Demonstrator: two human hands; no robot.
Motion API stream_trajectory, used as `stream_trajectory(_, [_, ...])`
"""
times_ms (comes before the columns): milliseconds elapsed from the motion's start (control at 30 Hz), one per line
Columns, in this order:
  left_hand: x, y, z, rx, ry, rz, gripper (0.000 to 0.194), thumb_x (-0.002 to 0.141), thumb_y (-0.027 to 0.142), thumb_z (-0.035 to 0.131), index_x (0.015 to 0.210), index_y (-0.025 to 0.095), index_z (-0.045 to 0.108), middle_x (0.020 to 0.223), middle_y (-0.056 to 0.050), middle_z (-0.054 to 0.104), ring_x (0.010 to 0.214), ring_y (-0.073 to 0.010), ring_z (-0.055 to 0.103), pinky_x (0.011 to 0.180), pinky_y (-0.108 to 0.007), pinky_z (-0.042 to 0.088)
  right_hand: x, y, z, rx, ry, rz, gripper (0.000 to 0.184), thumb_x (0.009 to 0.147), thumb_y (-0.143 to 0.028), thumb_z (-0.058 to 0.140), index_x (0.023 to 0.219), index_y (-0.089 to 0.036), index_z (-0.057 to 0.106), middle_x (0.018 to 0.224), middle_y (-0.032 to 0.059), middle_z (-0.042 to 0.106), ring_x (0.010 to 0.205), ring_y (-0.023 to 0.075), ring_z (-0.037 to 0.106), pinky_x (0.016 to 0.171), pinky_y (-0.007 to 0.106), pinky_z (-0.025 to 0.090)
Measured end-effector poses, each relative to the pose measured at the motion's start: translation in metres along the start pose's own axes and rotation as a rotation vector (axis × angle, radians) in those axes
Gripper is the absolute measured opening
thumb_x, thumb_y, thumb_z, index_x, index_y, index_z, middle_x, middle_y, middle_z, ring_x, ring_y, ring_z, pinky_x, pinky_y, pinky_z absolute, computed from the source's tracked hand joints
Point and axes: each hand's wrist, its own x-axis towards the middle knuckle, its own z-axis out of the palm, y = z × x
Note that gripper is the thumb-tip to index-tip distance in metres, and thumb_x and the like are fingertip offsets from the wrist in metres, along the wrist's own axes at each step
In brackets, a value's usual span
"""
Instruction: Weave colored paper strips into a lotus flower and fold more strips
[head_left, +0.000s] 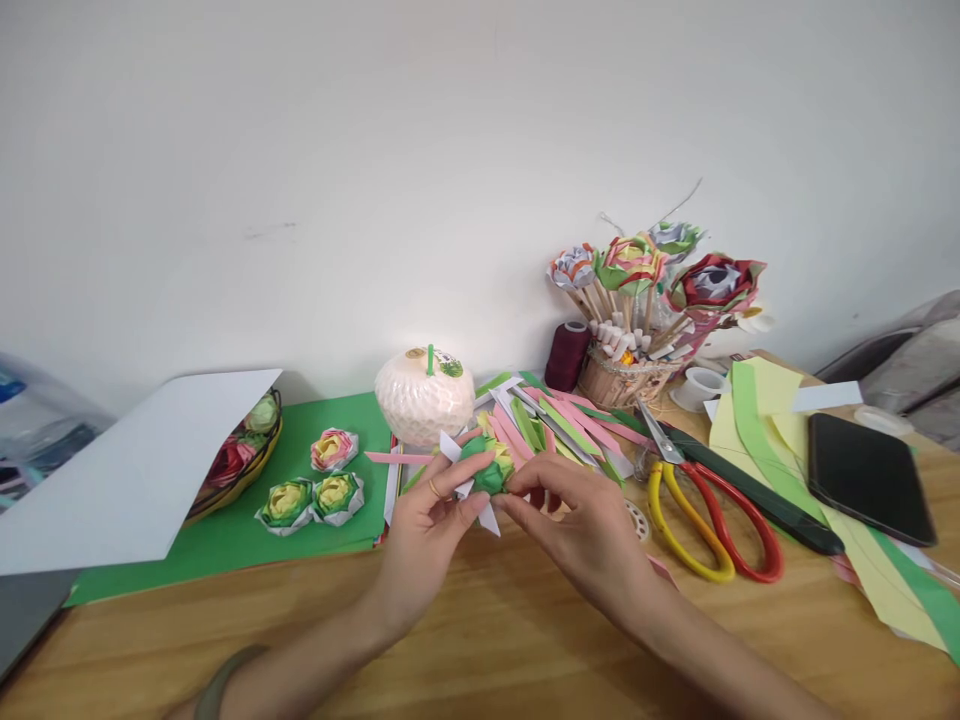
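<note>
Between my hands, above the table's near edge, is a green and yellow paper flower point(491, 468) with white paper strips sticking out of it. My left hand point(442, 510) grips it from the left, thumb below and fingers behind. My right hand point(574, 510) pinches at its lower right side, fingertips close together. Just behind lies a heap of pink, green and white paper strips point(555, 420). Three finished paper flowers point(335, 495) rest on green paper point(315, 550) to the left.
Right of my hands lie scissors point(712, 540) with yellow and red handles, a dark green cutter point(757, 495), yellow paper point(862, 565) and a black phone point(870, 478). Behind stand a foam-netted round thing point(425, 400), a purple thread spool point(567, 357) and a basket of paper flowers point(630, 380).
</note>
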Motion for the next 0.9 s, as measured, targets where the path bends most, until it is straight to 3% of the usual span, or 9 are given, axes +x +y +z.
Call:
stream_trajectory(200, [-0.0013, 0.0000, 0.0034, -0.169, 0.065, -0.147, 0.025, 0.071, 0.025, 0.067, 0.096, 0.026, 0.068, 0.104, -0.004, 0.064, 0.107, -0.0235, 0.053, 0.086, -0.033, 0.045, -0.0054, -0.0016, 0.0008, -0.366, 0.201, -0.297, 0.010, 0.082, -0.019, 0.055, 0.075, -0.017, 0.061, 0.069, 0.0026, 0.066, 0.061, 0.0128, 0.061, 0.058, 0.023, 0.044])
stream_trajectory(300, [-0.0023, 0.0012, 0.0055, -0.263, 0.108, -0.233, 0.028, 0.069, 0.025, 0.069, 0.097, 0.025, 0.068, 0.104, -0.002, 0.064, 0.102, -0.0205, 0.056, 0.083, -0.029, 0.045, -0.0074, -0.0024, -0.0018, -0.524, 0.265, -0.464, 0.006, 0.080, -0.014, 0.058, 0.082, -0.016, 0.062, 0.071, 0.0030, 0.068, 0.063, 0.0142, 0.062, 0.062, 0.026, 0.045])
stream_trajectory(467, [-0.0023, 0.0062, 0.0073, -0.452, 0.135, -0.345, 0.032, 0.068, 0.025, 0.071, 0.100, 0.025, 0.065, 0.095, 0.000, 0.065, 0.082, -0.0117, 0.057, 0.070, -0.020, 0.045, -0.0056, -0.0010, -0.0016, -0.337, 0.303, -0.298, 0.006, 0.080, -0.014, 0.056, 0.085, -0.018, 0.058, 0.076, 0.0034, 0.066, 0.065, 0.0132, 0.061, 0.056, 0.023, 0.045])
stream_trajectory(633, [-0.0031, 0.0069, 0.0081, -0.503, 0.084, -0.367, 0.030, 0.067, 0.024, 0.071, 0.096, 0.023, 0.066, 0.103, -0.001, 0.062, 0.090, -0.0136, 0.056, 0.070, -0.020, 0.045, 0.0003, -0.0051, -0.0037, -0.110, 0.067, -0.091, 0.007, 0.079, -0.021, 0.060, 0.077, -0.019, 0.053, 0.071, 0.0004, 0.059, 0.062, 0.0123, 0.056, 0.052, 0.022, 0.044])
stream_trajectory(733, [-0.0038, 0.0044, 0.0074, -0.459, 0.068, -0.358, 0.028, 0.066, 0.022, 0.071, 0.094, 0.022, 0.067, 0.106, -0.003, 0.061, 0.097, -0.0170, 0.055, 0.077, -0.023, 0.044, 0.0018, -0.0056, -0.0048, -0.040, -0.011, -0.017, 0.014, 0.082, -0.019, 0.056, 0.069, -0.019, 0.051, 0.064, -0.0021, 0.057, 0.057, 0.0104, 0.053, 0.050, 0.020, 0.042])
stream_trajectory(800, [-0.0038, 0.0029, 0.0070, -0.426, 0.072, -0.346, 0.027, 0.067, 0.022, 0.071, 0.094, 0.021, 0.066, 0.104, -0.003, 0.062, 0.098, -0.0184, 0.055, 0.079, -0.026, 0.044, 0.0004, -0.0040, -0.0040, -0.128, 0.032, -0.070, 0.015, 0.085, -0.018, 0.051, 0.070, -0.018, 0.053, 0.065, -0.0008, 0.058, 0.057, 0.0107, 0.053, 0.051, 0.021, 0.042])
stream_trajectory(900, [-0.0035, 0.0029, 0.0073, -0.423, 0.086, -0.335, 0.027, 0.068, 0.022, 0.070, 0.095, 0.021, 0.065, 0.102, -0.003, 0.063, 0.098, -0.0184, 0.055, 0.081, -0.027, 0.043, -0.0041, -0.0010, -0.0026, -0.400, 0.174, -0.319, 0.012, 0.086, -0.016, 0.048, 0.079, -0.017, 0.058, 0.072, 0.0038, 0.063, 0.064, 0.0141, 0.058, 0.058, 0.025, 0.044])
